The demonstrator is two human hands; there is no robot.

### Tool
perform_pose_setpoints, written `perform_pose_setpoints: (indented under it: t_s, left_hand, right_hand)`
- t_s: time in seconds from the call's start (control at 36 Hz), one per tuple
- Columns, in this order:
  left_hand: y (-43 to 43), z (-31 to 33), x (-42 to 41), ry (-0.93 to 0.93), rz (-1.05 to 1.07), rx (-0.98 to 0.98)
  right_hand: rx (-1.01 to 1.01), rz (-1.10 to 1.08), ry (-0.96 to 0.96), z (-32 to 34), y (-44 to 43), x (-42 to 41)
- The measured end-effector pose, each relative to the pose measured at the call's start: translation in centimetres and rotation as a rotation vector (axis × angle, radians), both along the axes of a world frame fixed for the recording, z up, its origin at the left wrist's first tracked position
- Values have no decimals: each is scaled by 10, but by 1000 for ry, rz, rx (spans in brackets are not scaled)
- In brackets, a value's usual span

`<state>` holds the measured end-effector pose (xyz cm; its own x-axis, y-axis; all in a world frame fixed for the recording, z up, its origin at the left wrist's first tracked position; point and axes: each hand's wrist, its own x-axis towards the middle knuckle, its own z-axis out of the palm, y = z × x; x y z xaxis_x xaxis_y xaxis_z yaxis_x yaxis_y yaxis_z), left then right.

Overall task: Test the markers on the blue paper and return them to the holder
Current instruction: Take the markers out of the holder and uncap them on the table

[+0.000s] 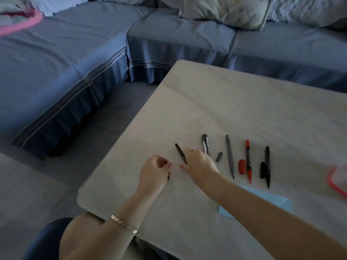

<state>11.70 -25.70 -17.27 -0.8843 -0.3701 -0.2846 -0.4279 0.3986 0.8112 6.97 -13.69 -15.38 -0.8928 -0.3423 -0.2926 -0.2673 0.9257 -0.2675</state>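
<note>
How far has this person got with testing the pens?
Early, it seems. Uncapped grey, red and black markers lie on the pale table. The right hand holds a thin black marker; the left hand pinches something small and dark. The blue paper sheet shows no marks; none returned.

table's far half [244, 102] bare; loose markers [248, 160] crowd near side.
</note>
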Motion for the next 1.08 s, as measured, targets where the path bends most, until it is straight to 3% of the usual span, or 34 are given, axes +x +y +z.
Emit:
perform_pose_setpoints:
  t_s: [0.17, 0.33, 0.58, 0.75, 0.86, 1.0, 1.08]
  left_hand:
    - [15, 3, -11, -36, -121, -193]
    - [31, 1, -14, 33, -116, -212]
    - [33, -4, -16, 95, -194, -290]
    - [59, 8, -14, 174, -228, -558]
    - [98, 23, -16, 342, -443, -543]
    - [153, 28, -10, 337, -801, -473]
    - [174, 28, -6, 320, -899, -492]
  right_hand:
    - [-222, -115, 88, 11, 34, 12]
    - [-354, -241, 108, 24, 84, 29]
    - [-317, -428, 111, 21, 157, 53]
    - [-291, -559, 131, 26, 218, 64]
    - [-273, -684, 294, 40, 262, 70]
    - [-245, -894, 632, 70, 319, 69]
    - [-215, -1004, 620, 79, 345, 65]
